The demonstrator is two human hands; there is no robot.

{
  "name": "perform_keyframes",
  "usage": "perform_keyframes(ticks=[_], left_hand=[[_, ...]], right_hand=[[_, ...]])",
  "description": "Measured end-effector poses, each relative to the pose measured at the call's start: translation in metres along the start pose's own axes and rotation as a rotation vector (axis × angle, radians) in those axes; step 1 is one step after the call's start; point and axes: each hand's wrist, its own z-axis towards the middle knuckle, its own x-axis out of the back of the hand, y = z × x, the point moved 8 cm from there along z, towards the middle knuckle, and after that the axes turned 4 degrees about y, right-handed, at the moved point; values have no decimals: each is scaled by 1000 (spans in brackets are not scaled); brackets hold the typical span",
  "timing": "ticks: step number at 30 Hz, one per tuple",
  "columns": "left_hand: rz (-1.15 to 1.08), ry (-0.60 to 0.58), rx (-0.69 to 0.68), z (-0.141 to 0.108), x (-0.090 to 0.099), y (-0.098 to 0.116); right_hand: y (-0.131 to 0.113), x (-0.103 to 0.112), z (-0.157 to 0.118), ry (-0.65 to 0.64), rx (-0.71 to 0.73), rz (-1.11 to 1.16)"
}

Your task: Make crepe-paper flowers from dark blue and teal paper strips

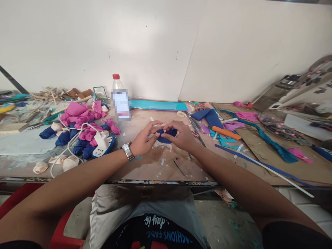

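Observation:
Over the middle of the table, my left hand and my right hand meet at a dark blue strip of fabric or crepe paper. Its left end is bunched into a small rolled knot, pinched between the thumb and fingers of my left hand. My right hand grips the looser part, its thumb lying along the lower edge. Fingers cover some of the strip. A metal watch is on my left wrist.
To the left lie pink bundles, navy bundles and a power strip with a white cord. Behind stand a red-capped bottle and a pixelated phone. Rightward are an orange-handled cutter, a white stick and a teal strip.

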Motion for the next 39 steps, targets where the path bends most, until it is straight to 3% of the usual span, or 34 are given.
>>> perform_keyframes(ticks=[7, 14, 26, 39], left_hand=[[56, 8, -65, 0, -2, 6], [204, 221, -10, 2, 17, -3], [182, 143, 12, 4, 14, 2], [70, 131, 107, 2, 14, -17]], right_hand=[[-7, 0, -2, 23, 93, -13], [-5, 5, -1, 41, 54, -36], [-5, 5, -1, 39, 16, -26], [-14, 5, 0, 19, 124, -29]])
